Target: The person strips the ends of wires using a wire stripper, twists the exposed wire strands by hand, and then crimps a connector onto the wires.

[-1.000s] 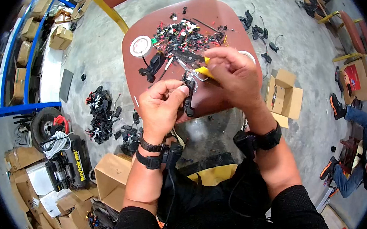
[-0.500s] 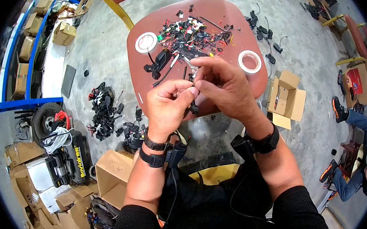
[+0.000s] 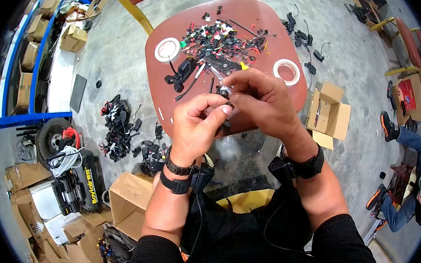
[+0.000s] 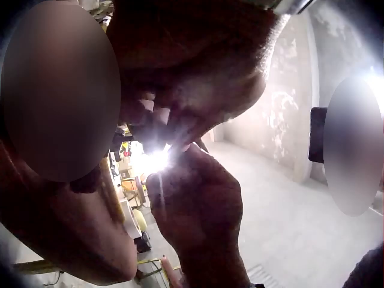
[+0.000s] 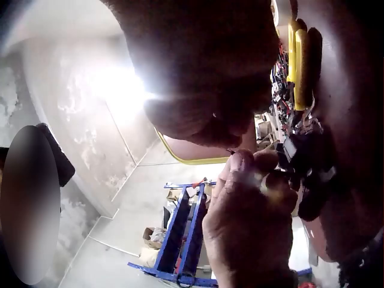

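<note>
Right of the right hand (image 3: 267, 106), a carton (image 3: 341, 121) holds a slim item (image 3: 318, 112)

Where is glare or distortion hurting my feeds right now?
Head: fisheye bending, black corners, but the left hand and right hand are well lit; left wrist: flare between them, both nearly silhouetted; right wrist: glare beside the dark right hand.

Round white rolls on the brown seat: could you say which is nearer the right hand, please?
The round white roll beyond the right hand; the other roll lies farther left on the seat.
</note>
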Available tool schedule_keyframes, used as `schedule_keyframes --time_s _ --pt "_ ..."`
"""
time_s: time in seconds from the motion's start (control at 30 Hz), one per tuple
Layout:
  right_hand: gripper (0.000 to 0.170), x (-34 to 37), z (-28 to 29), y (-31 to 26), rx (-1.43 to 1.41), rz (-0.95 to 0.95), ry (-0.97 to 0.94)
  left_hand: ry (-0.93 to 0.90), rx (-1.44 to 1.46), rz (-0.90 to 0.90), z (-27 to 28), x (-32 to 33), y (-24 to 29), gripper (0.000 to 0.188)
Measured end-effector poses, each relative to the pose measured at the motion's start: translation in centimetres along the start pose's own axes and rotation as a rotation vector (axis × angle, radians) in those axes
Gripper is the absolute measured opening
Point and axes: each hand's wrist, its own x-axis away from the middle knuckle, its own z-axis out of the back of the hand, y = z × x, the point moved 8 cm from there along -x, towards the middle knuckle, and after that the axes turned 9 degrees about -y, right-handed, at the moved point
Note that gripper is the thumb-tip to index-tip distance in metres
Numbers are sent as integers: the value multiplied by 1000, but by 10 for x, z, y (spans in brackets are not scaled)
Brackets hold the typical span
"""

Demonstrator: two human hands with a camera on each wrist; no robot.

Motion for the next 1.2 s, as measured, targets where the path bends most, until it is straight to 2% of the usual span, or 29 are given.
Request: schedule_keyframes --time_s 0.13,0.23,0.37,0.43,0.57,0.67,0.87,0.97,1.03,1.2 --pt "20 -1 0 6 -56 -68 -39 -15 -59 -56 -2 1 7 10" --pt "19 -1 -1 8 -135 -84 -19 -3 -27 -166 -6 0 12 7" --pt "20 -1 -4 8 -166 -58 -8 -2 14 -126 -8 -2 8 7" --pt "22 -4 -5 -2 -91 -20 -58 -14 16 -93 -8 -2 8 7" --pt "25 -14 -6 -24 32 89 -141 7 -208 -268 -2 -5 15 10" --pt "27 -22 -7 -33 128 74 -184 36 -302 -324 0 -5 22 13" --pt "25 -26 -9 -50 430 220 -155 125 -365 -396 0 -2 34 14" --pt "25 -23 -9 -60 528 191 -166 140 -440 -438 -1 0 37 14" --pt "23 -21 -8 -63 558 215 -161 139 -540 -512 -6 0 47 14" --pt "20 -19 -7 -65 569 267 -170 97 -657 -533 -13 3 53 16"
